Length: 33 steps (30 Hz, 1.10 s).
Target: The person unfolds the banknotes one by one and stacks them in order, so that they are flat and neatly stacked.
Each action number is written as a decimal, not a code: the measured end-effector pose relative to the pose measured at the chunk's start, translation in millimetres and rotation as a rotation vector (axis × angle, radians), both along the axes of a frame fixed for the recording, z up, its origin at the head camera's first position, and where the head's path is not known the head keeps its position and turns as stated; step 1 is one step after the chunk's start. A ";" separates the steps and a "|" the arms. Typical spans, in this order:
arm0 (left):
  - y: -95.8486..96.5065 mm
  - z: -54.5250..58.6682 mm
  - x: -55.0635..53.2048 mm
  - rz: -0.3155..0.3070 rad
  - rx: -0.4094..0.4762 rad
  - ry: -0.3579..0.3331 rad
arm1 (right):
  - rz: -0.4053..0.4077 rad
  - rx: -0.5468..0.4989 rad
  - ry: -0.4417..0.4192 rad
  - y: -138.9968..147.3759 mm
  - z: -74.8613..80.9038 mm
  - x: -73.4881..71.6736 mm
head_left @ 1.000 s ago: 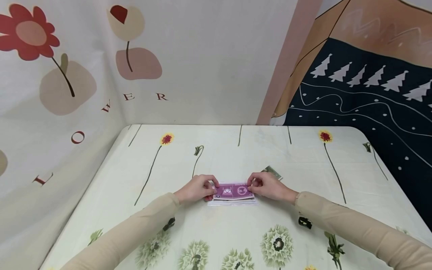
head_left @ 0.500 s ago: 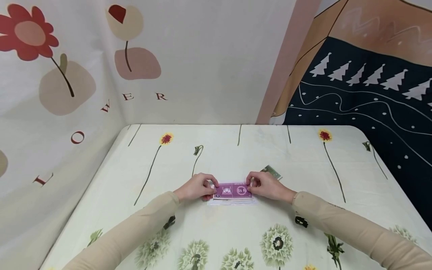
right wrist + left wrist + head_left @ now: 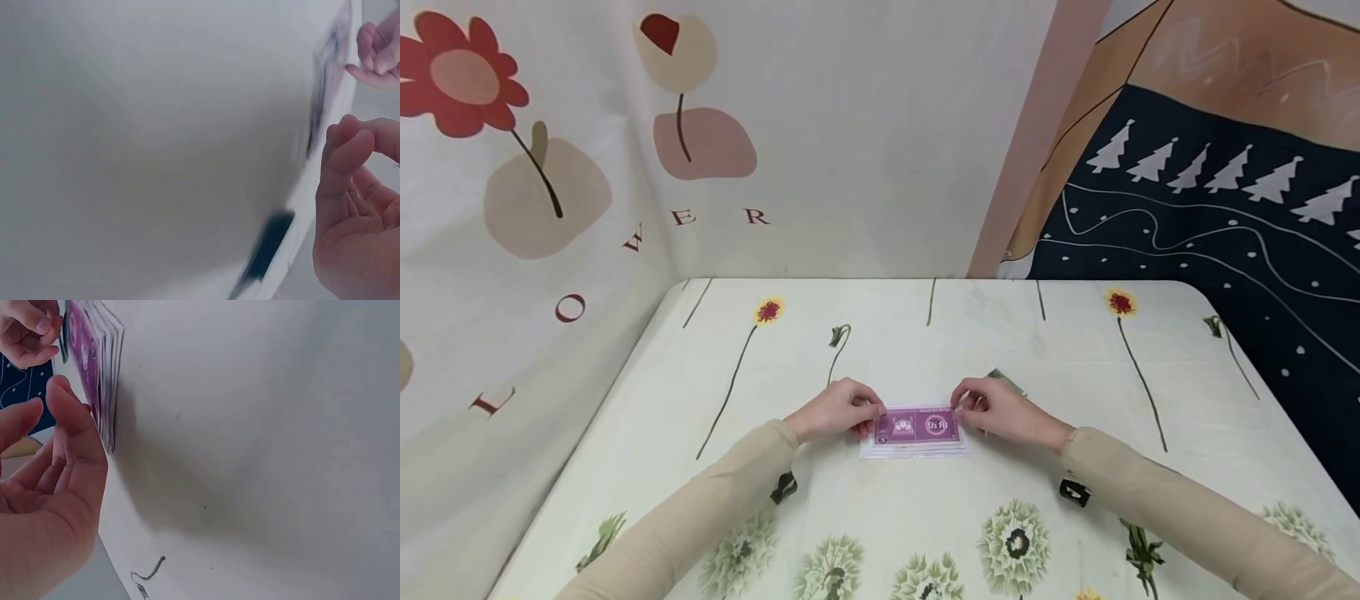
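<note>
A purple play banknote (image 3: 917,427) lies on top of a stack of notes (image 3: 111,375), whose several pale layers show at the near edge. My left hand (image 3: 835,408) is at the stack's left end. In the left wrist view, its thumb and index finger are apart, with nothing between them. At the right end is my right hand (image 3: 1003,412), fingers loosely bent and the tips by the note's far corner. The right wrist view shows no note between them. Behind the right hand lies a green banknote (image 3: 1006,381), partly hidden by it.
The stack rests on a table with a white flowered cloth (image 3: 760,517). A pale curtain (image 3: 850,167) with printed flowers and letters hangs behind, and a dark cloth with white trees (image 3: 1150,225) hangs at the right.
Earlier both hands pinched the purple banknote by its ends, slightly raised over the stack. Now it lies flat on the stack and the fingers have let go.
</note>
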<state>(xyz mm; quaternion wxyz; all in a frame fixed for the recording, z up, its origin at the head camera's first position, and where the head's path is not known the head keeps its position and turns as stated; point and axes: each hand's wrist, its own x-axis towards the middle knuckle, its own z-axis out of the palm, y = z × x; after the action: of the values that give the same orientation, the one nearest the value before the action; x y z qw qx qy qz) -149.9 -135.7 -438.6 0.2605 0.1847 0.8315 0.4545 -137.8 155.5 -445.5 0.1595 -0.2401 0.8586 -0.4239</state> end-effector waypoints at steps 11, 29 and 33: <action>3.7 4.9 -5.4 0.097 0.067 -0.007 | -0.117 -0.033 0.040 26.4 15.5 -10.4; 11.6 11.0 -19.9 0.154 0.185 -0.058 | -0.236 0.001 0.149 57.5 9.2 -12.9; 18.1 13.8 -23.4 0.147 0.199 -0.046 | -0.232 -0.009 0.154 60.4 7.8 -12.5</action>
<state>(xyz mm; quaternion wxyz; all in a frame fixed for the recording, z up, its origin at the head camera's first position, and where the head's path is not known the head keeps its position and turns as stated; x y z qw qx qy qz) -173.2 -117.7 -424.8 0.2258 0.1378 0.7875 0.5567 -150.2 215.8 -437.6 0.0420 -0.1715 0.8885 -0.4235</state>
